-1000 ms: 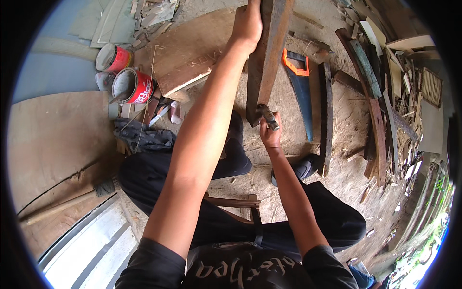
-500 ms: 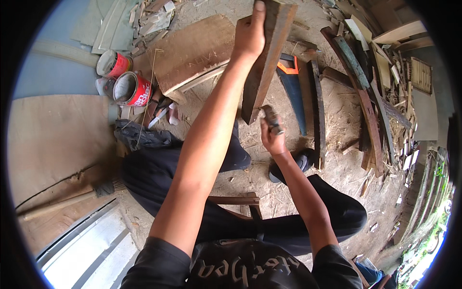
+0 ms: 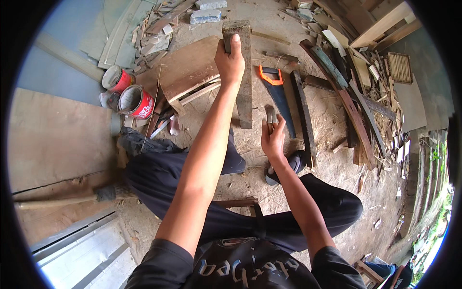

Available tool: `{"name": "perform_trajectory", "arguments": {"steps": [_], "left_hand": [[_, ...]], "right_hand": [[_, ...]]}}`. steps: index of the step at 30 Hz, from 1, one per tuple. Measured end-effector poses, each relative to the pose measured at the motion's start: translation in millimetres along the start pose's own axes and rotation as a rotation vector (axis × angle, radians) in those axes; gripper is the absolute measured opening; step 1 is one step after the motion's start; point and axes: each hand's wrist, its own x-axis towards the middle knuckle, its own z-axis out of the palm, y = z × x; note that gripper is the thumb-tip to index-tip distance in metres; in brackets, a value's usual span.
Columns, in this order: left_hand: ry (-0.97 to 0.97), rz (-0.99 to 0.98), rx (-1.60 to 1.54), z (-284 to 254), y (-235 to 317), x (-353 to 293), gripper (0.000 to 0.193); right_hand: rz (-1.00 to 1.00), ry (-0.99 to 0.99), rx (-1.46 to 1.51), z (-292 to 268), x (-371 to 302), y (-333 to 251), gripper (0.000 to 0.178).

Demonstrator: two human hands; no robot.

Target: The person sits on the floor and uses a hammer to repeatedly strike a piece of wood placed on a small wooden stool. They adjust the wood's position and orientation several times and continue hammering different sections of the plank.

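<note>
My left hand [image 3: 230,60] is closed round the upper part of a weathered wooden beam [image 3: 244,96], its thumb along the near face. The beam stands lengthwise in front of me, its lower end beyond my knees. To the right of that end, my right hand [image 3: 273,139] is wrapped round a hammer [image 3: 270,114]. The hammer's metal head points away from me, apart from the beam, and most of its handle is hidden by the hand. A handsaw [image 3: 279,98] with an orange and black handle lies on the ground just beyond my right hand.
A dark wooden bar [image 3: 303,115] lies right of the saw. At the left are a wooden bench [image 3: 192,65] and two red paint cans [image 3: 139,103]. Scrap timber [image 3: 356,96] is heaped on the right. A low wooden stool [image 3: 236,203] shows between my legs.
The beam has swung from a slant to nearly upright in the picture, its top moving left with my left hand. The hammer has turned, its head now pointing away from me.
</note>
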Motion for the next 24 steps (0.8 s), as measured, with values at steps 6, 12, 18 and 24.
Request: {"name": "perform_trajectory", "arguments": {"steps": [6, 12, 18, 24], "left_hand": [[-0.017, -0.082, 0.005, -3.7, 11.1, -8.3, 0.063], [0.015, -0.009, -0.049, -19.9, 9.3, -6.6, 0.055], [-0.012, 0.027, 0.004, -8.7, 14.5, -25.1, 0.046], [0.09, 0.176, 0.026, 5.4, -1.0, -16.9, 0.049]], "right_hand": [[-0.085, -0.081, -0.232, 38.3, 10.7, 58.1, 0.02], [-0.015, -0.137, -0.112, 31.4, 17.2, -1.5, 0.033], [0.036, -0.286, -0.332, 33.1, 24.3, 39.1, 0.031], [0.016, -0.033, -0.024, 19.3, 25.9, -4.6, 0.024]]}}
